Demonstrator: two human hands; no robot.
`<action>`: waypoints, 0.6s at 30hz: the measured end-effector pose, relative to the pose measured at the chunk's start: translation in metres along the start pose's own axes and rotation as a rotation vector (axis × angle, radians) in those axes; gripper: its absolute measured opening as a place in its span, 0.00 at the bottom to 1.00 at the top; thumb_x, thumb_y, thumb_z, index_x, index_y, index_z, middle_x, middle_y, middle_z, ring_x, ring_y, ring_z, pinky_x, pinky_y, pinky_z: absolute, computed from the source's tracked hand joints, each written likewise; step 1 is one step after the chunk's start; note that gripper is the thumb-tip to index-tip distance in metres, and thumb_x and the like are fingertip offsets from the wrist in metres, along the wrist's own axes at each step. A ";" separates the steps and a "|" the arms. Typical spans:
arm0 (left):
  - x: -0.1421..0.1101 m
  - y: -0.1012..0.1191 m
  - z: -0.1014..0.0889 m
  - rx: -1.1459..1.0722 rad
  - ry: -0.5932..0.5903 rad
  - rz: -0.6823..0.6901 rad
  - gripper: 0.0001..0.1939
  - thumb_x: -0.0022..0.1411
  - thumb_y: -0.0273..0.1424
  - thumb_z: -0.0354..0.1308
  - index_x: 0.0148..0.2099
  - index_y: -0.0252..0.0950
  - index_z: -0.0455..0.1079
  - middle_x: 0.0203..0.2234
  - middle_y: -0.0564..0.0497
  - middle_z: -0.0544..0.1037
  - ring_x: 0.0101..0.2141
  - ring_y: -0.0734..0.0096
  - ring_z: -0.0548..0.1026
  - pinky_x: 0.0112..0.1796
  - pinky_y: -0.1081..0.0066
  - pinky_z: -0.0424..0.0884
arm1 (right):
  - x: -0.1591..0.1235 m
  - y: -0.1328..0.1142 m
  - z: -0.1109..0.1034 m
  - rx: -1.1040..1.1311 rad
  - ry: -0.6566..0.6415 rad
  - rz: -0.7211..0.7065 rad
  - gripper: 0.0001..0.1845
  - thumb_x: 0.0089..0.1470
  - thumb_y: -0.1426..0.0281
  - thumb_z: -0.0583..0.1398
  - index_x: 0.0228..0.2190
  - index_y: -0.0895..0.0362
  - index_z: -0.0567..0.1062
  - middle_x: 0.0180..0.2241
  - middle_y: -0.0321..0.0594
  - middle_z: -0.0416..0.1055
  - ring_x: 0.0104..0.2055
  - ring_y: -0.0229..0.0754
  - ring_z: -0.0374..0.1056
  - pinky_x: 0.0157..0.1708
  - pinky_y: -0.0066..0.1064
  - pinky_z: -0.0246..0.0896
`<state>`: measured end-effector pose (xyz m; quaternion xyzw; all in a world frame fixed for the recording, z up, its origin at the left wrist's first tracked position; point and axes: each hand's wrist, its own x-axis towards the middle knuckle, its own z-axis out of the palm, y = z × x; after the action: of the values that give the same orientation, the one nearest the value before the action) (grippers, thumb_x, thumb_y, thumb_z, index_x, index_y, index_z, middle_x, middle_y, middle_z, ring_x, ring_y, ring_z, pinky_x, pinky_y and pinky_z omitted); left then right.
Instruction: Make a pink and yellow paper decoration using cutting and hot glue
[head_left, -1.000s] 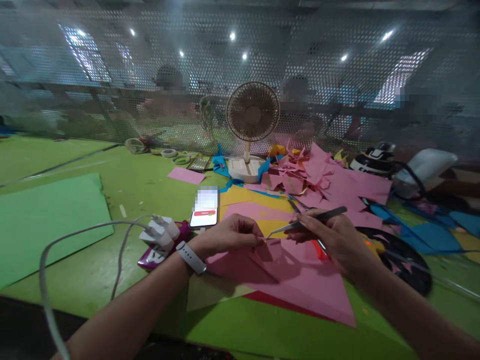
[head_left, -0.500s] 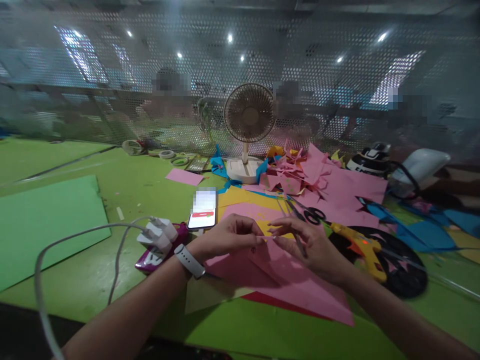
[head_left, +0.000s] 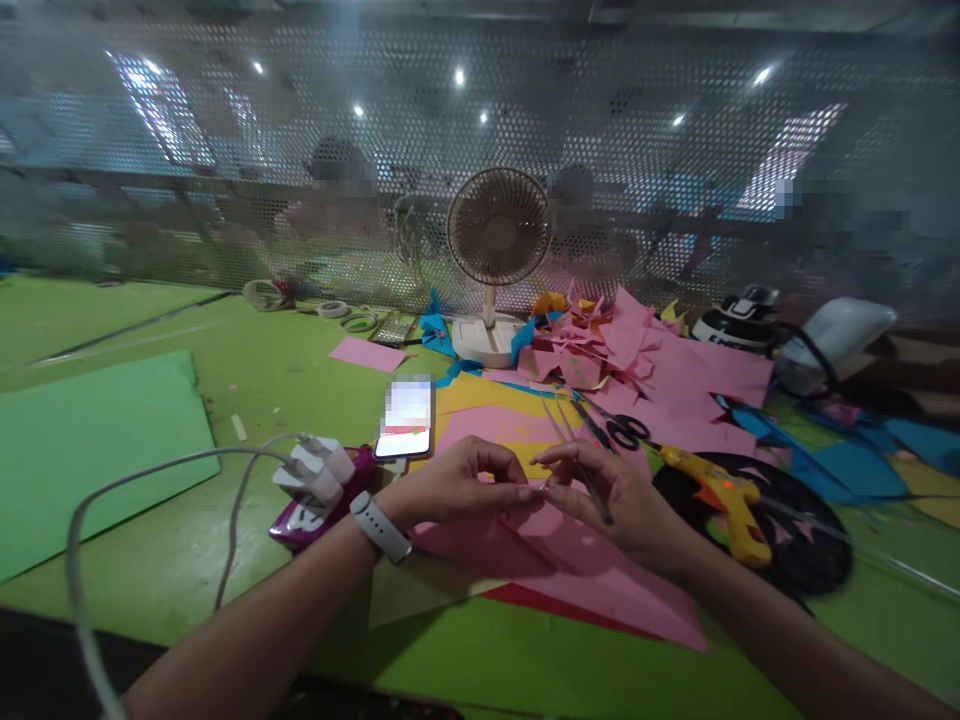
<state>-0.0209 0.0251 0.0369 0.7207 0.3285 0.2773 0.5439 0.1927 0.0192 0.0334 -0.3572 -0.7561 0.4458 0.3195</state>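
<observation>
My left hand (head_left: 457,485) is pinched shut on something tiny at its fingertips, too small to make out, above a large pink paper sheet (head_left: 600,580). My right hand (head_left: 615,495) meets it fingertip to fingertip and holds slim metal tweezers (head_left: 577,465) that lie across its fingers and point away from me. A white watch (head_left: 380,527) sits on my left wrist.
Scissors (head_left: 611,428) and a yellow glue gun (head_left: 724,500) lie right of my hands. A phone (head_left: 407,420), white chargers (head_left: 315,468) with cable, a small fan (head_left: 496,260), pink scraps (head_left: 637,355) and a green sheet (head_left: 90,440) sit on the green table. People sit behind the mesh screen.
My right hand turned the tweezers from pointing at the left fingertips to lying across its fingers, and drew closer to my left hand. The glue gun came into view.
</observation>
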 end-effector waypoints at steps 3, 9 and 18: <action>-0.001 0.003 0.000 0.024 -0.002 0.020 0.13 0.58 0.38 0.58 0.30 0.32 0.73 0.24 0.50 0.76 0.27 0.73 0.71 0.31 0.74 0.67 | 0.000 0.000 0.001 0.005 -0.017 0.003 0.12 0.55 0.64 0.58 0.42 0.53 0.69 0.30 0.35 0.66 0.32 0.37 0.63 0.33 0.30 0.60; -0.004 0.025 0.002 0.212 0.323 0.146 0.12 0.57 0.36 0.59 0.43 0.37 0.71 0.39 0.47 0.75 0.40 0.66 0.71 0.37 0.72 0.67 | 0.003 -0.004 -0.004 0.013 0.090 -0.059 0.11 0.54 0.64 0.58 0.40 0.54 0.70 0.29 0.35 0.66 0.31 0.37 0.63 0.31 0.29 0.61; -0.012 0.016 0.017 0.125 0.438 0.206 0.26 0.67 0.40 0.43 0.20 0.36 0.67 0.15 0.51 0.69 0.19 0.74 0.66 0.27 0.72 0.63 | 0.013 0.011 -0.011 0.215 0.518 -0.018 0.17 0.48 0.61 0.63 0.40 0.52 0.71 0.30 0.34 0.67 0.33 0.37 0.64 0.35 0.28 0.62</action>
<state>-0.0128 0.0023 0.0470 0.7054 0.3799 0.4600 0.3828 0.1973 0.0382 0.0299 -0.4167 -0.6005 0.4145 0.5422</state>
